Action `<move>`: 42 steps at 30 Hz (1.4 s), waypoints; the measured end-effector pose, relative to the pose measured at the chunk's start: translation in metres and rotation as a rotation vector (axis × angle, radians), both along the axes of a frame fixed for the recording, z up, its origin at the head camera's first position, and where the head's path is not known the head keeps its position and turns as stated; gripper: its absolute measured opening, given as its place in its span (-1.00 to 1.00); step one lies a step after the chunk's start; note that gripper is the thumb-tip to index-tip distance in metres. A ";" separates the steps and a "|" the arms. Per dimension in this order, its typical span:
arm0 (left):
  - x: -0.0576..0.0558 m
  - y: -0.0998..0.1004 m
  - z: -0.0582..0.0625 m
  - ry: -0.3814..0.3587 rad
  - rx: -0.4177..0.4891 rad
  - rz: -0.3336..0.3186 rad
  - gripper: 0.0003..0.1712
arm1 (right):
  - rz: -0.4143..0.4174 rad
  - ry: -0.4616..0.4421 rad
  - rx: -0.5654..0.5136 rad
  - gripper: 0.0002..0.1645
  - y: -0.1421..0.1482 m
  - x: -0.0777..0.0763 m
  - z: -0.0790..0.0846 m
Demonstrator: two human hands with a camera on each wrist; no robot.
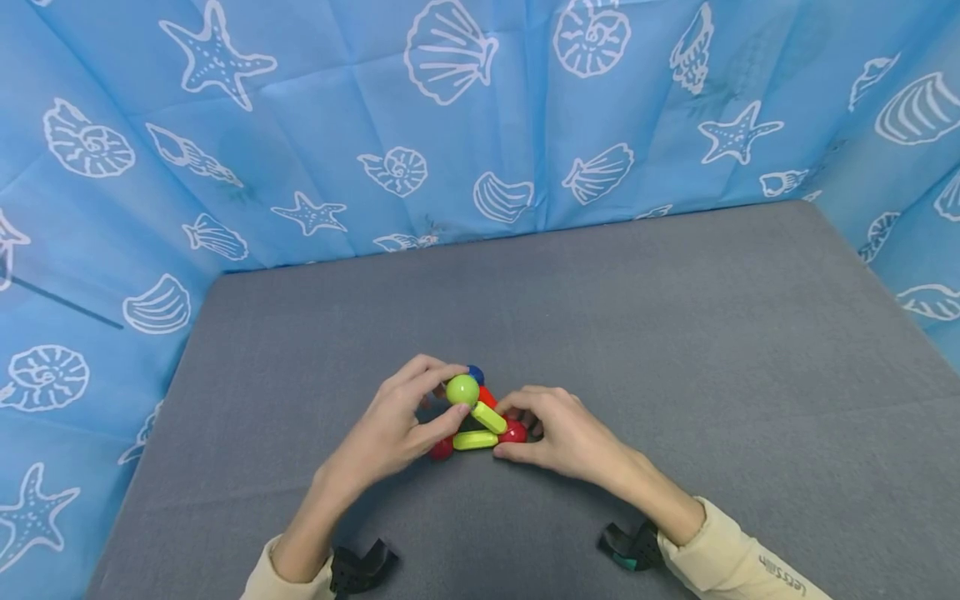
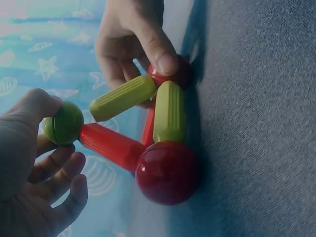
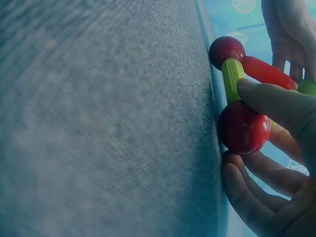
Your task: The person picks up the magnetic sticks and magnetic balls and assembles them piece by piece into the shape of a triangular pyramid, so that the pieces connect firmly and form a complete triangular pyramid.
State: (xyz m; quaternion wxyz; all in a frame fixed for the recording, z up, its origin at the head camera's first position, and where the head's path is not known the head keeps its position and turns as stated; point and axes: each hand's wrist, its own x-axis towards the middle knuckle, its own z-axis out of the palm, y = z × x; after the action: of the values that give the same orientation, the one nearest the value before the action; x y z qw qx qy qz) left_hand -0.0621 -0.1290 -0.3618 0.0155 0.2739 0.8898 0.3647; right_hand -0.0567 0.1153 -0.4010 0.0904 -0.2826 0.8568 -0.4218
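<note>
A small frame of toy building balls and ribbed rods sits on the grey table. Thumb and fingers of my left hand (image 1: 401, 417) pinch the green ball (image 1: 462, 389) at its top. A red rod (image 2: 112, 146) slopes from that ball down to the near-left red ball (image 2: 168, 173). My right hand (image 1: 566, 435) grips the other red ball (image 1: 513, 432) at the right corner. Between the two red balls lies a yellow-green rod (image 1: 476, 440). A second yellow-green rod (image 2: 122, 98) rises from the right red ball, its upper end apart from the green ball in the left wrist view.
Behind the green ball shows a blue ball (image 1: 476, 374), with another red rod (image 1: 487, 397) running toward the right corner. The grey cloth-covered table (image 1: 675, 333) extends around the hands. A blue curtain (image 1: 322, 108) with white shell and starfish prints borders its back and sides.
</note>
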 end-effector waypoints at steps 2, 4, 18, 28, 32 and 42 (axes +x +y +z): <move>0.000 0.001 -0.001 0.002 0.003 -0.010 -0.56 | 0.002 0.001 -0.001 -0.64 0.000 0.000 0.000; 0.001 0.002 -0.002 0.009 0.007 -0.016 -0.56 | 0.004 0.002 -0.002 -0.64 0.000 0.000 -0.001; 0.004 0.002 -0.003 0.000 -0.002 -0.017 -0.57 | -0.003 -0.018 -0.004 -0.63 0.002 0.000 -0.001; 0.006 -0.003 -0.006 0.040 0.018 -0.029 -0.50 | 0.002 0.018 -0.011 -0.76 -0.002 0.001 0.002; 0.006 -0.006 -0.012 0.041 0.042 -0.021 -0.51 | -0.006 0.033 -0.002 -0.80 -0.003 0.001 0.003; 0.006 -0.012 -0.021 -0.032 0.020 0.013 -0.66 | -0.023 0.027 0.006 -0.80 -0.004 0.000 0.003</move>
State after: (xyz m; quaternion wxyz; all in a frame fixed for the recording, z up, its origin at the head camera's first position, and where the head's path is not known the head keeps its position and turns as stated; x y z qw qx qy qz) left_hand -0.0566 -0.1412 -0.3826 0.0245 0.2622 0.8876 0.3778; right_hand -0.0563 0.1113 -0.3981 0.0751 -0.2782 0.8624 -0.4162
